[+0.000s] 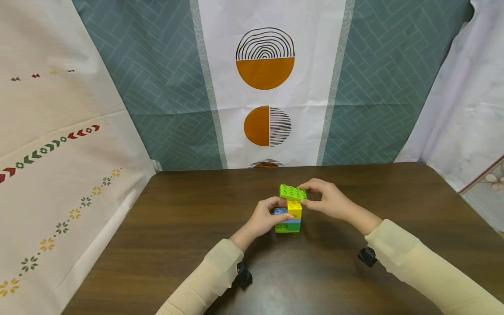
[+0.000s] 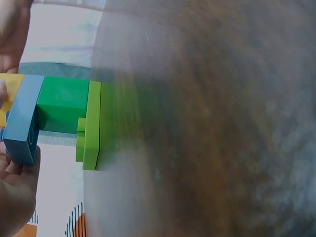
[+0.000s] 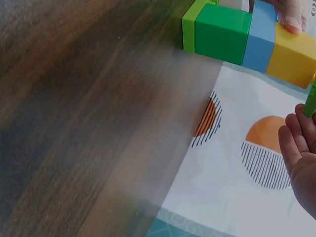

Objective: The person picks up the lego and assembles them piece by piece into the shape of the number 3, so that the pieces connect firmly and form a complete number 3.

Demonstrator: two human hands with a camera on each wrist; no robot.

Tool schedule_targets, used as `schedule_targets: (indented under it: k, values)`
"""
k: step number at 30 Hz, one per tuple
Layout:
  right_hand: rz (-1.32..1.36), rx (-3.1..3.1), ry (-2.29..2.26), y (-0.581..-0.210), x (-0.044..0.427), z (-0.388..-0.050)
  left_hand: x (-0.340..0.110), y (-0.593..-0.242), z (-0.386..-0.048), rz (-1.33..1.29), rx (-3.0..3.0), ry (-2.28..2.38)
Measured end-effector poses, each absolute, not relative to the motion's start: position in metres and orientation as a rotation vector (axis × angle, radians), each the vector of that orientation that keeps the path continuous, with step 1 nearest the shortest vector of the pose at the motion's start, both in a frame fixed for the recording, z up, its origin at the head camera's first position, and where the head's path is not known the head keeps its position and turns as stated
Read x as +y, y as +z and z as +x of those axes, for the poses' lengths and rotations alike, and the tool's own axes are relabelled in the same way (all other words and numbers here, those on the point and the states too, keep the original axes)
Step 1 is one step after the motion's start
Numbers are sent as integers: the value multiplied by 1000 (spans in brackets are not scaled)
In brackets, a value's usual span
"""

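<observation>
A small stack of toy building blocks stands on the table. Its base is a light green plate (image 2: 92, 128), with a dark green brick (image 3: 222, 32), a blue brick (image 3: 259, 34) and a yellow brick (image 1: 294, 210) above. My left hand (image 1: 265, 216) grips the stack from the left, thumb on the yellow brick's front and fingers partly hidden behind. A light green eight-stud block (image 1: 292, 192) is pinched at its right end by my right hand (image 1: 327, 199). It is held tilted over the yellow brick, whose front studs show below it; I cannot tell whether they touch.
The brown wooden table (image 1: 177, 245) extends around the stack. A patterned curtain (image 1: 173, 87) hangs behind its far edge, with white cloth (image 1: 59, 166) along the left and another pale cloth (image 1: 464, 109) at the right. Black wrist cameras (image 1: 367, 257) sit beneath both sleeves.
</observation>
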State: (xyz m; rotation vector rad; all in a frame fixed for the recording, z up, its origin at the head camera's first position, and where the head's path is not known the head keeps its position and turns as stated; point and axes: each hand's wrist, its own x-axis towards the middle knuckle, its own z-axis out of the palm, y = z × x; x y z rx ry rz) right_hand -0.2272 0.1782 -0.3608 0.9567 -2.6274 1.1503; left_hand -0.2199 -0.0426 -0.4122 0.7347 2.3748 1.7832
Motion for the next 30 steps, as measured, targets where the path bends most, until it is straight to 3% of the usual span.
schedule_targets:
  k: [30]
  values:
    - [1073,-2558,1146,-365,173,-217,-43,-414,-221,743,2327,1781]
